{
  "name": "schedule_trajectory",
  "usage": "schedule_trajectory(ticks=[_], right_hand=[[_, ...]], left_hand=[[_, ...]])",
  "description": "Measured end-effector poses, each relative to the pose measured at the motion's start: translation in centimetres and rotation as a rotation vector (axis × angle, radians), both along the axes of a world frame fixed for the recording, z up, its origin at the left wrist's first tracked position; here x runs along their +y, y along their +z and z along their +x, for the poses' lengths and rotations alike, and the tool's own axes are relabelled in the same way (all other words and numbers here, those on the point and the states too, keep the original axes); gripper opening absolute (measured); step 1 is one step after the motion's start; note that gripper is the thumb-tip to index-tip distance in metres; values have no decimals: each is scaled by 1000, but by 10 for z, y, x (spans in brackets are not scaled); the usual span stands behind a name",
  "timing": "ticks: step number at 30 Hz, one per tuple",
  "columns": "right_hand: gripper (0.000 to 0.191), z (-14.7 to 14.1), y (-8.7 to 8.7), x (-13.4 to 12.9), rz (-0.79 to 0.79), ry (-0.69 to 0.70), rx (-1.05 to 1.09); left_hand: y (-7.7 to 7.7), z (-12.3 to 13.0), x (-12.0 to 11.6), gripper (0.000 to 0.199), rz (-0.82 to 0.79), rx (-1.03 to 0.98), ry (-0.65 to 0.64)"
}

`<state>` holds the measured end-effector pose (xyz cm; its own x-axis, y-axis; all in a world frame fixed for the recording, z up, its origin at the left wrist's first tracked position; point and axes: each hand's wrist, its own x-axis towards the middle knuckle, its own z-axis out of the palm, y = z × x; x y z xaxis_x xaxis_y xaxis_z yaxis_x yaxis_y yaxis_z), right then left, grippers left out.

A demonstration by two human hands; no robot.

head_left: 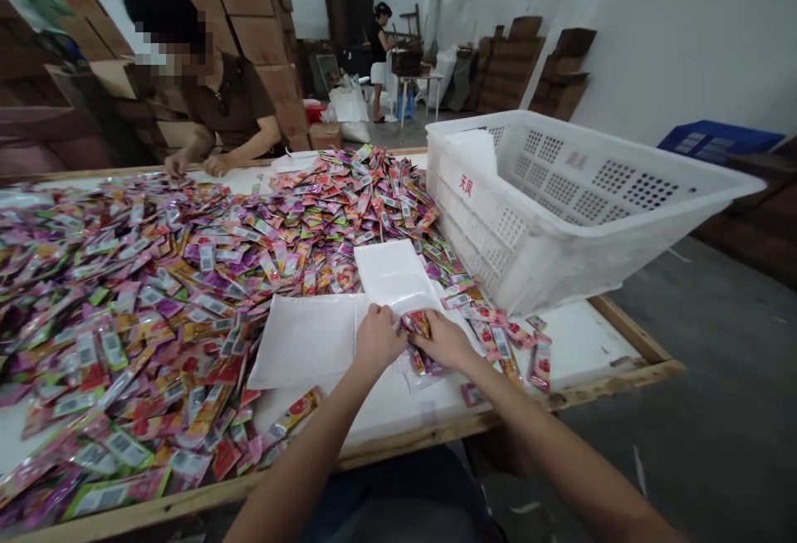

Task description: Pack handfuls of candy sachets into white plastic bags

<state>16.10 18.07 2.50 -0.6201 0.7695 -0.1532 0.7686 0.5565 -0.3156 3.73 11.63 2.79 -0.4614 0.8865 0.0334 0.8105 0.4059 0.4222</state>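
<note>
Head view: the left hand (379, 338) and the right hand (441, 341) meet over a small bunch of foil sachets (417, 335), which sits between them on a white plastic bag (305, 342). Neither hand is spread wide: both are curled inward, with the fingers closed around the bunch from either side, though the fingertips are partly hidden, so how firmly they grip is hard to tell. The sachets look light and thin, with a glossy film that probably slides easily against itself and against the bag, so they seem best gathered as a bunch and pinched across the flat bodies rather than picked at singly. Each one looks flexible, not stiff or fragile. A second white bag (393, 273) lies just beyond the hands, against a large heap of pink, red and yellow sachets (187, 277) that covers most of the white table top. The table's wooden edge (423, 443) runs just below the arms. To the right, loose sachets (540, 363) lie scattered beside a white perforated plastic crate (560, 194). Across the table, a co-worker's hands (193, 163) rest at the far side of the heap.
</note>
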Motion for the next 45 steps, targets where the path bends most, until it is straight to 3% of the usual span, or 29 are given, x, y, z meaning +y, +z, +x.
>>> schedule_trajectory(ticks=[5,9,12,14,17,19,22,25,27,29,32,34,37,40,42,45], right_hand=[[40,-10,3,-7,91,-31,-90],[39,-17,5,-9,83,-78,-136],[40,-22,7,-4,19,-109,-153],[42,-22,8,2,-81,-97,-97],[46,-20,8,9,-185,-85,53],[42,-18,6,11,-183,-125,113],[45,-13,3,8,-178,-296,189],[46,-3,0,1,-120,-434,340],[41,5,-3,-6,-17,-391,353],[37,9,-7,-15,88,-309,210],[36,3,-11,-26,213,-242,-31],[31,-4,-12,-31,261,-226,-35],[25,-8,-17,-35,286,-240,125],[38,4,-24,-39,302,-122,227],[49,14,-28,-41,289,32,171],[46,20,-27,-41,263,159,21]], left_hand=[[-4,3,1,11,-24,78,73],[-5,10,-2,17,-28,159,8],[-10,13,-7,18,10,201,-110],[-16,12,-11,14,46,202,-86],[-25,7,-15,15,89,53,98],[-30,5,-17,20,63,-135,141],[-31,11,-17,16,48,-338,66],[-28,29,-19,13,146,-490,-71],[-29,42,-21,11,234,-570,-115],[-34,50,-23,9,266,-607,-58],[-44,54,-26,7,204,-620,47],[-49,53,-28,7,183,-617,36],[-56,49,-30,18,269,-654,-32],[-64,46,-31,40,443,-690,-18],[-69,43,-31,51,484,-671,3],[-74,40,-30,51,388,-648,-25]])
